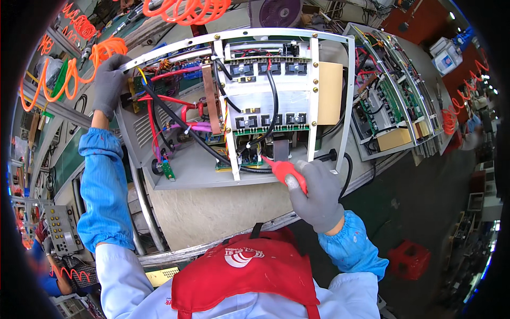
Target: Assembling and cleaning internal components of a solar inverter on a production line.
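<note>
In front of me lies an open grey metal chassis (202, 179) with circuit boards, cables and a white-silver frame (314, 95). My left hand (109, 87), in a grey glove, grips the chassis at its far left corner. My right hand (317, 192), also gloved, is closed around a red tapered tool (287, 173); its exact kind is unclear. The tool's narrow end points into the wiring near the chassis's front edge, below a row of black components (271, 121). Whether the tip touches anything there, I cannot tell. A thick black cable (204, 144) runs close by.
The chassis rests on a pale worktop (202, 212). A second open chassis (393, 101) stands to the right. Orange coiled hoses (186, 9) hang at the top and left. A control box (62, 228) and a co-worker's arm (62, 279) are at lower left.
</note>
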Motion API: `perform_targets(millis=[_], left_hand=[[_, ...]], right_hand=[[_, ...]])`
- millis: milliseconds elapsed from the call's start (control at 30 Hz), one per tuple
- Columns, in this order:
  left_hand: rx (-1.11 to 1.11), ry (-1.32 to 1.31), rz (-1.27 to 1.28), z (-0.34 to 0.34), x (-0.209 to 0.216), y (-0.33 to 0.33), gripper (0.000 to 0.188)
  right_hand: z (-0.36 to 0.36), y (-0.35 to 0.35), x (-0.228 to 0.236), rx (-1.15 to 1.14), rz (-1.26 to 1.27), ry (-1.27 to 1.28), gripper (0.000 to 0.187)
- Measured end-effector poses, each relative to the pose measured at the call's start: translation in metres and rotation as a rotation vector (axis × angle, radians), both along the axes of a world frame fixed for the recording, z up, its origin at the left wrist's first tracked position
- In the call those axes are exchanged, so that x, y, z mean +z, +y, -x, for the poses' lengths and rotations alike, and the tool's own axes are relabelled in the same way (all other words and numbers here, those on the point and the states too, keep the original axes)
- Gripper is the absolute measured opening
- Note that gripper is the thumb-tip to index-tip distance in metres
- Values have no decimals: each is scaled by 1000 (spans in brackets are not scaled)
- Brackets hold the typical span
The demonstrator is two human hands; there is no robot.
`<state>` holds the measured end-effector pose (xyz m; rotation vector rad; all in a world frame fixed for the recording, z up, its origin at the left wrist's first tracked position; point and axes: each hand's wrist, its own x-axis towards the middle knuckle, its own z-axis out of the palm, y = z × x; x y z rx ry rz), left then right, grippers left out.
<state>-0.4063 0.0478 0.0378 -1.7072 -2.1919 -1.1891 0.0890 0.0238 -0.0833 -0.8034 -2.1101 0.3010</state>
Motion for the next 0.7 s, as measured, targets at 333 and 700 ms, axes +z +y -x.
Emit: perform_targets(millis=[333,700], left_hand=[[13,-60,16,-4,-1,-2,20],[48,-63,28,-21,6,-7,18]], right_hand=[[-1,-4,2,-2,1,19,28],[1,-5,8,-2,-12,37,29]])
